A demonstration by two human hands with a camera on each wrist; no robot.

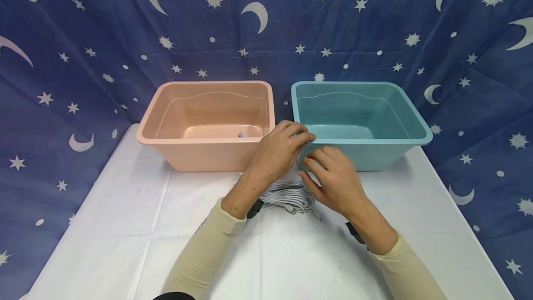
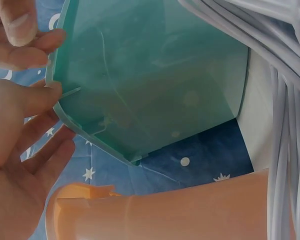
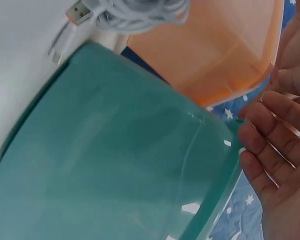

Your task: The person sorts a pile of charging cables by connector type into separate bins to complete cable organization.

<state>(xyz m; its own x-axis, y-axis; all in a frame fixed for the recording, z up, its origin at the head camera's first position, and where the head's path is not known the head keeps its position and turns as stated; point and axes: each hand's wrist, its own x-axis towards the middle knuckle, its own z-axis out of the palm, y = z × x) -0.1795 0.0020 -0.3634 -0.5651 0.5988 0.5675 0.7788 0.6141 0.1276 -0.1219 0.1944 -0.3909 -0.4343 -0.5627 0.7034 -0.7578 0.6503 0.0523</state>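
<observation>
My left hand reaches over the near left corner of the teal bin. Its fingers are loosely bent near the rim, and I see nothing held; whether they touch the rim is unclear. Just right of it, my right hand hovers before the bin's front wall. Its relaxed, bent fingers appear empty in the right wrist view. Beneath both hands lies a bundle of white cable, partly hidden by the left wrist. A USB plug sticks out of the bundle.
A pink bin stands left of the teal one, a narrow gap between them. Inside it lies a small bluish piece. Both bins stand on the white-covered table, before a blue curtain with moons and stars.
</observation>
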